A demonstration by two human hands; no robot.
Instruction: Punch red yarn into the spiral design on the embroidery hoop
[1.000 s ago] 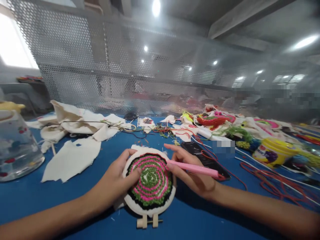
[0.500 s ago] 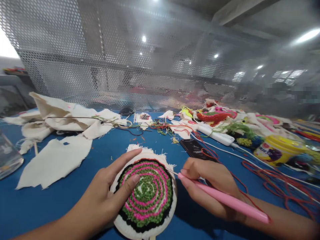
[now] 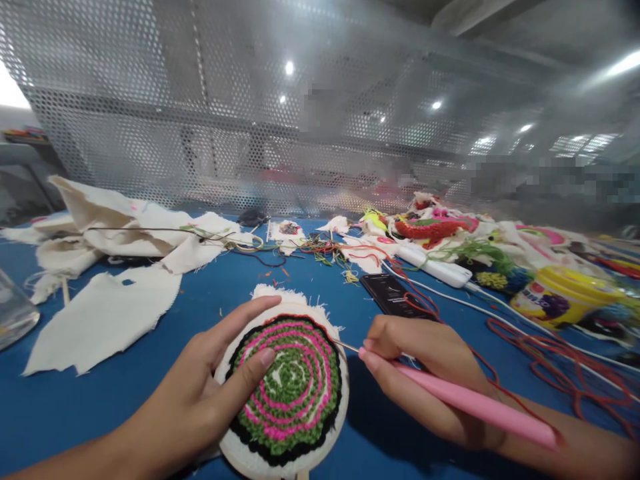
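Observation:
An embroidery hoop [image 3: 336, 437] with white cloth stretched in it is tilted up in front of me. Its round yarn pattern [image 3: 290, 380] has green and pink rings inside a black border, with a short red line along the upper edge. My left hand [image 3: 210, 380] grips the hoop's left side, thumb across the pattern and index finger along the top rim. Between the fingers of my right hand [image 3: 425, 373] is a pink punch needle [image 3: 480, 403]. Its metal tip meets the black border at the upper right. Red yarn [image 3: 525, 407] runs to the handle's back end.
A black phone [image 3: 387, 293] lies beyond my right hand, near a white power strip [image 3: 435, 265] and cable. Red yarn [image 3: 555, 360] and a yellow tub [image 3: 565, 297] are at right. White cloth scraps [image 3: 107, 320] lie left, by a clear container [image 3: 15, 313]. A perforated screen [image 3: 250, 133] stands behind.
The hoop and my left hand appear slightly further left. The punch needle's tip stays by the border's upper right edge, while its handle end sits a little further right.

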